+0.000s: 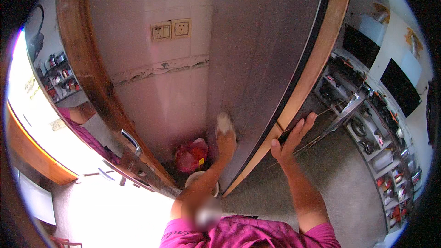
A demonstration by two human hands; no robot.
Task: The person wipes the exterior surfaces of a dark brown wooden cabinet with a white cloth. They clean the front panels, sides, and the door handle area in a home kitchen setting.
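Note:
My left hand (pixel 226 141) presses a white cloth or pad (pixel 224 123) against the lower part of a grey panel (pixel 248 62). The pad and fingertips are blurred, so the exact hold is hard to make out. To the right, my right hand (pixel 294 137) rests at the panel's light wood edge strip (pixel 265 146), thumb against the strip and fingers extended upward. A dark recess or fitting (pixel 284 135) shows beside that thumb, partly covered by the hand. Below my left forearm stands a white bucket (pixel 214 186), largely hidden by the arm.
A pink plastic bag (pixel 190 155) sits in the corner by the tiled wall (pixel 162 103). Wall sockets (pixel 171 29) are higher up. On the left is a wood-framed door (pixel 103 89) with a metal lever handle (pixel 131 142). Shelves of goods (pixel 382 158) line the right.

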